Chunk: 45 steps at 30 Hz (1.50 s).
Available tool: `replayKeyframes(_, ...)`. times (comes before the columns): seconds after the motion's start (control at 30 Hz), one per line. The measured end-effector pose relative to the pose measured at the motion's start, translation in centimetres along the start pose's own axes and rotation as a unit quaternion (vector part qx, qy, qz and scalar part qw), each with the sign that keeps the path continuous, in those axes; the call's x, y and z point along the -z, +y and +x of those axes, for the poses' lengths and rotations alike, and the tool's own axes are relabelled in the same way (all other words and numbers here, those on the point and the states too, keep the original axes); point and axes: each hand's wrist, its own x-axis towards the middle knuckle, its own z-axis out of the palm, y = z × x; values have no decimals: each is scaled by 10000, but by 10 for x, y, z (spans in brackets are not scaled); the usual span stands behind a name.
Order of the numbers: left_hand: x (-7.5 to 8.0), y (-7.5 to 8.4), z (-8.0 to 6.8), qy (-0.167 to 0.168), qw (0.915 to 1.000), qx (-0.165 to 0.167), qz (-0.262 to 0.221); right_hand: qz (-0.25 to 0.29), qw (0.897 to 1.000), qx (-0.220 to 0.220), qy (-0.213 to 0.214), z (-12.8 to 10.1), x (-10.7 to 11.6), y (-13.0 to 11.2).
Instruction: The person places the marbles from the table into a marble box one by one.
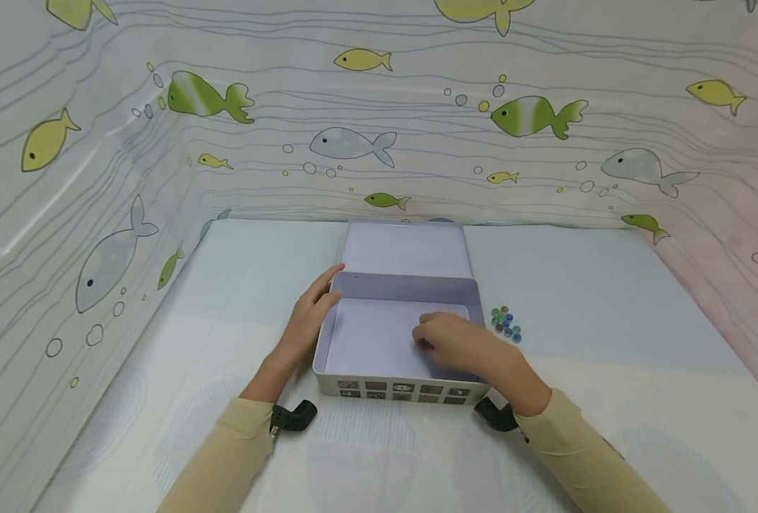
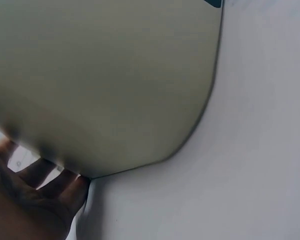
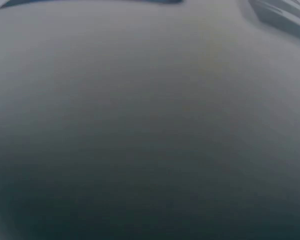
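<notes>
An open tin box [image 1: 353, 380] with a pale lilac inside stands in the middle of the table, its lid [image 1: 406, 248] laid back behind it. My left hand [image 1: 311, 306] rests flat against the box's left wall with straight fingers. In the left wrist view the fingers [image 2: 60, 187] press on the blurred box wall [image 2: 115, 75]. My right hand [image 1: 446, 342] is inside the box, low over its floor. Its curled fingertips bunch round a small dark thing that looks like a marble. A little heap of coloured marbles [image 1: 506, 323] lies just right of the box. The right wrist view is only a grey blur.
A fish-patterned curtain [image 1: 379, 128] walls the table on the left, back and right. The table is covered in a pale cloth [image 1: 610, 342]. Black wrist-camera mounts [image 1: 296, 415] sit at both cuffs near the box's front.
</notes>
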Motion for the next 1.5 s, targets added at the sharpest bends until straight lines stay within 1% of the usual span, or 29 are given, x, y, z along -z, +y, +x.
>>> replayKeyframes(0.07,0,10,-4,-25,10000,8,30,-8,9999,-84,-88,0,0,-1)
replayKeyframes(0.17,0,21,-9,-42,10000,-1,77,-40,9998,-169,-70,-1,1,-2)
replayKeyframes(0.3,0,23,-10,-36,10000,-13,76,-83,9998,-190,11,-2,1,-2)
replayKeyframes(0.57,-1,18,-8,-56,10000,-18,76,-63,9995,-241,213,-6,0,1)
replayKeyframes(0.8,-1,17,-9,-85,9999,-96,64,48,9989,-192,419,-8,6,1)
replayKeyframes(1.03,-2,-18,5,85,9999,-87,40,301,9971,-197,667,-16,21,9)
replayKeyframes(1.07,-2,-20,5,110,9999,-113,51,325,9965,-227,742,-18,24,11)
replayKeyframes(1.17,-4,-19,5,184,9997,-150,102,422,9934,-369,996,-24,35,19)
replayKeyframes(1.33,-4,-17,4,263,9993,-164,230,533,9869,-461,1448,-35,49,32)
replayKeyframes(1.43,-5,-17,4,267,9991,-149,287,579,9842,-527,1588,-40,55,38)
replayKeyframes(1.5,-5,-17,3,275,9991,-127,299,610,9833,-586,1609,-42,58,41)
